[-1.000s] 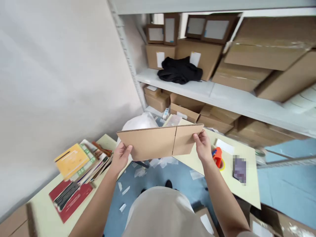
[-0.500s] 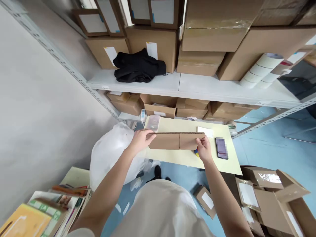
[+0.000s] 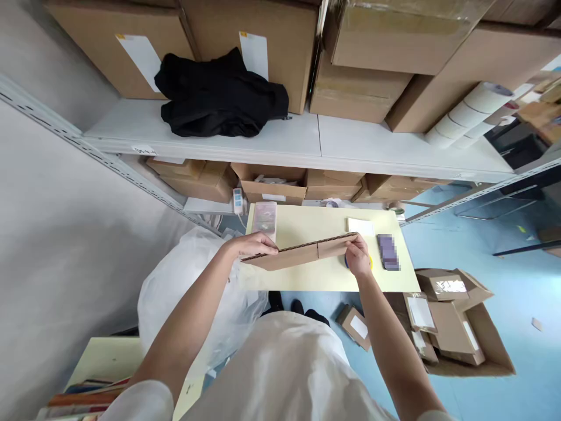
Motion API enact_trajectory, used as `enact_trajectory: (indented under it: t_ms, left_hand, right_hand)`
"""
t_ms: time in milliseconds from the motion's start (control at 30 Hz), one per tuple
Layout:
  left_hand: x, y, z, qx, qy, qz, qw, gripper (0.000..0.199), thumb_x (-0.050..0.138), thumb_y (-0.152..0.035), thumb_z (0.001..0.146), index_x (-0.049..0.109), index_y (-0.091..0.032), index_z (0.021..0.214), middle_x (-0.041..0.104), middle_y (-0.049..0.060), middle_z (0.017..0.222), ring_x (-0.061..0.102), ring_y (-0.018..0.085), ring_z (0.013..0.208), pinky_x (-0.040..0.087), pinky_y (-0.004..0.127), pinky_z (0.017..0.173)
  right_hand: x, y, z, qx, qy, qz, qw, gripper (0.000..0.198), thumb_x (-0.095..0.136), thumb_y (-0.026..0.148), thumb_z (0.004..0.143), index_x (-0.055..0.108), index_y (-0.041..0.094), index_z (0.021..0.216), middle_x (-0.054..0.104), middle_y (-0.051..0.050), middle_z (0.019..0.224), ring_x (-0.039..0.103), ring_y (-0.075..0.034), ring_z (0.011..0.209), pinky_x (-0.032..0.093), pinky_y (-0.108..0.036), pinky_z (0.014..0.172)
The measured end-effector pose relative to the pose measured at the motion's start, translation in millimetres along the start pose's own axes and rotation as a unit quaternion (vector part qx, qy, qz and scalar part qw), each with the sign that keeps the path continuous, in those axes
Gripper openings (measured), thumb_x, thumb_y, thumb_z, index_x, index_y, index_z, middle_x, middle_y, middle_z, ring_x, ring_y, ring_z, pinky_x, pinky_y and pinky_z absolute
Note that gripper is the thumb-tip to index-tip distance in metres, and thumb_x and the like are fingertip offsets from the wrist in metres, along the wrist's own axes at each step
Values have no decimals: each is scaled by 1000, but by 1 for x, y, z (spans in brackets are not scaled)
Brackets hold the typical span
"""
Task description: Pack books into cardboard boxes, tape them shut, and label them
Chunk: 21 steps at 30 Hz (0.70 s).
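Note:
A folded flat cardboard box (image 3: 295, 255) spans the space between my two hands, tilted with its right end higher, above a pale yellow table (image 3: 307, 279). My left hand (image 3: 254, 244) grips its left end, fingers over the top edge. At the right end my right hand (image 3: 358, 255) pinches the cardboard, thumb on the near face. Behind that hand a blue and yellow round thing (image 3: 370, 262) is partly hidden. A phone (image 3: 388, 252) and a white card (image 3: 360, 226) lie to the right. A clear plastic case (image 3: 265, 218) is just beyond my left hand.
A metal shelf (image 3: 272, 146) crosses behind the table, holding boxes (image 3: 368, 96), black cloth (image 3: 223, 96) and tape rolls (image 3: 471, 114). White plastic wrap (image 3: 175, 280) bulges at the left. An open carton (image 3: 486, 351) of boxes stands at the right, a small box (image 3: 354, 327) on the floor.
The cardboard has tilted: its left end dropped and its right end rose slightly. My left hand has turned more over the top edge. The view has shifted.

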<state>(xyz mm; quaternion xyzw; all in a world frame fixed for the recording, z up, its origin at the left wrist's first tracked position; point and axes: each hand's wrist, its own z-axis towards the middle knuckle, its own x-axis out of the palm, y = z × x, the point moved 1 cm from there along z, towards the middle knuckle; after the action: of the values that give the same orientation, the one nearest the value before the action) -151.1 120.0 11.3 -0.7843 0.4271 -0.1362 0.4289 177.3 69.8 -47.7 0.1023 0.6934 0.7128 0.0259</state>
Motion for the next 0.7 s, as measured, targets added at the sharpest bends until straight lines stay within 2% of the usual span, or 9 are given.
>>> enact_trajectory:
  t_ms: [67,233,333,400,500,600,700]
  left_hand:
    - [-3,6,6,2,22,-3,1000,31,69,-43,68,75,-22,90,72,1,91,63,17,83,43,23,70]
    - [2,16,15,19,25,16,999,36,69,-45,68,74,-21,94,71,3,95,60,17,87,41,22,72]
    - [7,18,19,46,-7,38,998,38,61,-50,74,72,-18,91,70,2,87,59,16,80,39,23,68]
    - [11,17,22,71,-77,93,990,41,52,-53,80,71,-16,82,66,1,76,56,15,72,37,23,63]
    - [19,13,25,102,-175,185,962,44,44,-49,85,66,-15,71,60,1,66,53,15,66,34,23,60]
    - [31,7,27,107,-204,218,948,41,42,-44,87,67,-15,72,62,1,66,54,15,67,35,23,60]
    - [45,1,28,97,-207,224,947,36,44,-41,87,69,-17,78,67,2,72,57,16,70,36,23,60]
  right_hand:
    - [1,-4,2,-5,-22,-4,1000,11,56,28,64,52,25,73,58,0,77,55,-20,83,44,-35,78]
    - [1,-16,9,2,-48,-65,997,8,44,26,61,41,25,68,48,0,68,53,-20,74,44,-34,73]
    - [-2,-22,17,20,-53,-149,987,12,37,30,65,42,25,74,50,-2,73,54,-21,81,44,-34,77]
    - [-5,-24,22,33,-35,-201,979,23,32,33,69,46,25,86,55,-4,83,55,-21,89,44,-34,82]
    - [-8,-22,23,43,20,-253,966,42,26,40,79,46,24,112,56,-7,111,52,-20,107,42,-34,92]
    - [-5,-16,19,60,17,-292,954,56,29,52,84,32,25,132,39,-7,140,37,-21,129,36,-35,101]
    - [4,-14,14,100,-27,-290,951,74,40,60,81,14,26,142,27,-8,148,25,-21,138,35,-36,105]
